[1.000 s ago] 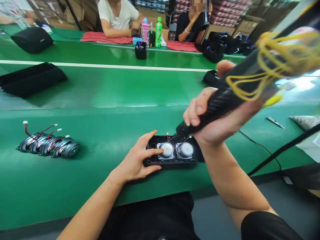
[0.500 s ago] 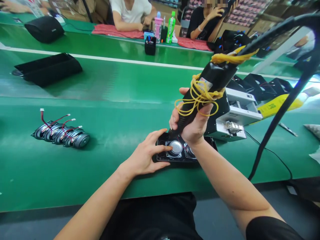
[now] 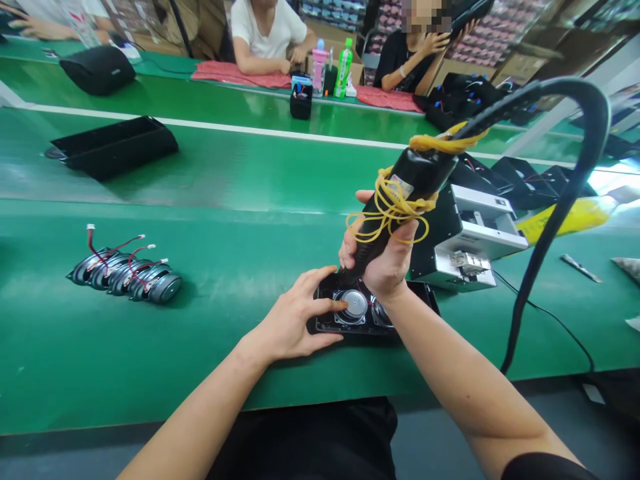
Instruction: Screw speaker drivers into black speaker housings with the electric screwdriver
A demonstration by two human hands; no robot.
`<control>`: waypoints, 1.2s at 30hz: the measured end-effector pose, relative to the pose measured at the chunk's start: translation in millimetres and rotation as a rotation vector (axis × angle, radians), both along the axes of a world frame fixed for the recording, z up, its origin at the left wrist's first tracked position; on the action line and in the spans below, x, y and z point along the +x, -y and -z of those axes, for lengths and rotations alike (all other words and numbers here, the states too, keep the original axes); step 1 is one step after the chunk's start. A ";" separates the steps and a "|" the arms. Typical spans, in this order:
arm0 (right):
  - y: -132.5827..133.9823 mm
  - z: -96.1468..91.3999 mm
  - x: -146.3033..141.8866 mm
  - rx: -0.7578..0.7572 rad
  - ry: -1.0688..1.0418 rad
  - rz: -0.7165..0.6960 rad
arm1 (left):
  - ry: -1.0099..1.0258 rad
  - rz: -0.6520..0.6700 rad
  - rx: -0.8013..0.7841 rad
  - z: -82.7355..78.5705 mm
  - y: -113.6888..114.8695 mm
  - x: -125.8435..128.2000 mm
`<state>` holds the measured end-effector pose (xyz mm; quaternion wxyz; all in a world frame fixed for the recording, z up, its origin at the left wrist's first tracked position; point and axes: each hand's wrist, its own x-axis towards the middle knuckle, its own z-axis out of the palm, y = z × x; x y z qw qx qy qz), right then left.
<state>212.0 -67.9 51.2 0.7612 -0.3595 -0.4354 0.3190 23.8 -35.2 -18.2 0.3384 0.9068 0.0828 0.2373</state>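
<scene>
A black speaker panel [image 3: 333,325] with two round silver drivers lies on the green belt near its front edge. My left hand [image 3: 293,320] rests on the panel's left end, fingers spread, one fingertip touching the left driver [image 3: 353,304]. My right hand [image 3: 381,257] is wrapped round a black electric screwdriver [image 3: 403,193] bound with yellow rubber bands. The tool stands nearly upright, its tip down at the panel's upper edge. A thick black cable [image 3: 575,173] arcs from the tool's top to the right.
A row of loose speaker drivers with red wires [image 3: 127,277] lies to the left. A black tray [image 3: 113,143] sits further back on the left. A grey and white device [image 3: 467,240] stands right of the tool. Two people sit across the belt, with bottles [image 3: 343,67] between them.
The screwdriver swung from a low slant to nearly upright over the panel. My right hand moved in above the right driver. My left hand stayed on the panel.
</scene>
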 end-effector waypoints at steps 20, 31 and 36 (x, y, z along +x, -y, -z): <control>3.1 25.8 -1.9 -0.065 0.079 -0.057 | -0.015 -0.047 -0.018 2.7 0.6 2.1; 0.8 32.5 -1.1 -0.050 0.075 -0.035 | 0.003 -0.076 0.038 24.4 -3.6 11.9; 4.3 22.2 -1.5 -0.049 -0.006 0.003 | -0.038 -0.026 0.057 6.8 -2.6 -2.9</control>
